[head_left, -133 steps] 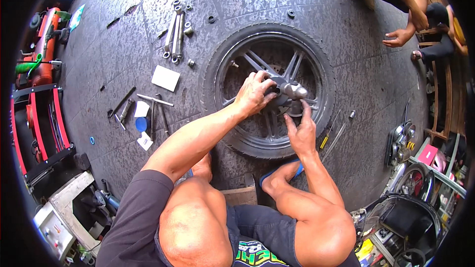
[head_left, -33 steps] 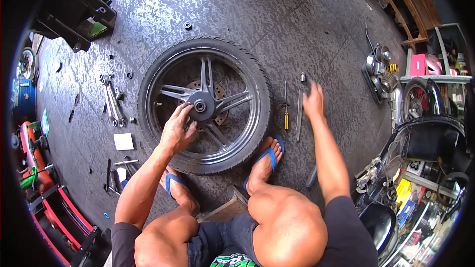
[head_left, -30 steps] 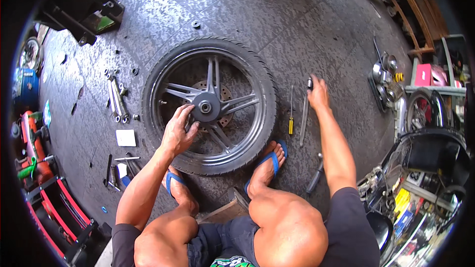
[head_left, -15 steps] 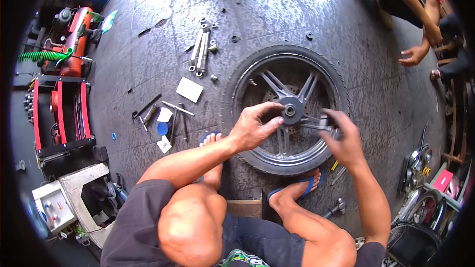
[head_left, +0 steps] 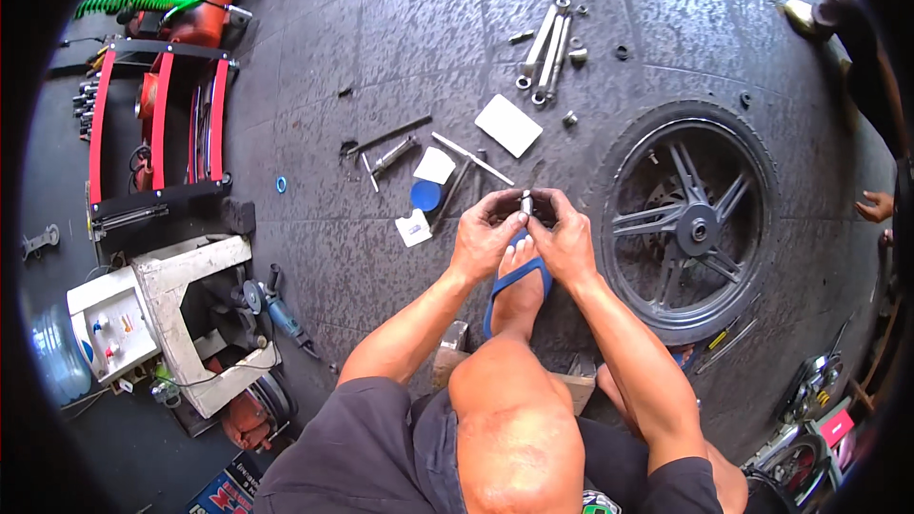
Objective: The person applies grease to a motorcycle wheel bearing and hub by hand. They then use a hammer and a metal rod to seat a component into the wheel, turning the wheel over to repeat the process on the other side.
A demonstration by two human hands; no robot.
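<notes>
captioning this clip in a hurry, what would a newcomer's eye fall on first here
Probably the spoked motorcycle wheel, lying flat on the dark floor at the right. Next, the left grip and right grip meet near the centre, fingertips around a small metal part. The red air compressor and its green coiled hose also stand out at upper left.
</notes>
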